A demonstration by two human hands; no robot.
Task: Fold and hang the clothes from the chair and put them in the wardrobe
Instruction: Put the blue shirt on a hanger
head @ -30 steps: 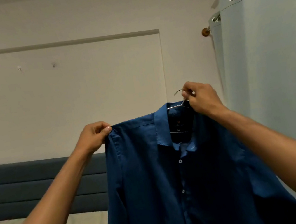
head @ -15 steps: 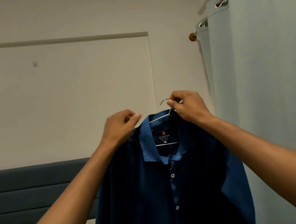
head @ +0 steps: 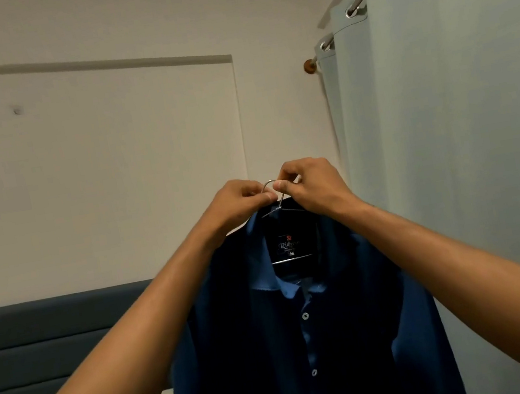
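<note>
A: Quick pass. Where's the garment?

B: Dark blue button-front collared shirt (head: 306, 325), held up in mid-air in front of the person, on a thin silver wire hanger (head: 282, 208). Pale grey-green eyelet curtain (head: 462, 130) just to the right, dark grey padded headboard (head: 54, 348) low on the left behind it.

A: Hands?

B: Left hand (head: 236, 205) has fingers curled and pinches the hanger at the hook's base, by the collar. Right hand (head: 313, 185) pinches the hook too, thumb and forefinger on the wire. The two hands are nearly touching. Nothing spread.

A: Orientation?

B: Long axis vertical, collar up, hem out of frame below. Button placket faces the camera, neck label readable inside the collar. Hanger's lower bar shows through the neck opening, roughly level. The hook curves over toward the left.

A: Risks?

B: My read, not seen: all the weight hangs off that thin hook between two pinches, so if one lets go during a handover the hanger could twist and a shoulder could slide off the wire. Fabric looks smooth, so that would slip easily. Only some buttons look done up, can't tell at the top, so the collar may sag open. Shirt also hangs near the curtain; a swing could brush it.

A: Wardrobe?

B: Not in view. Carrying step not yet done.
</note>
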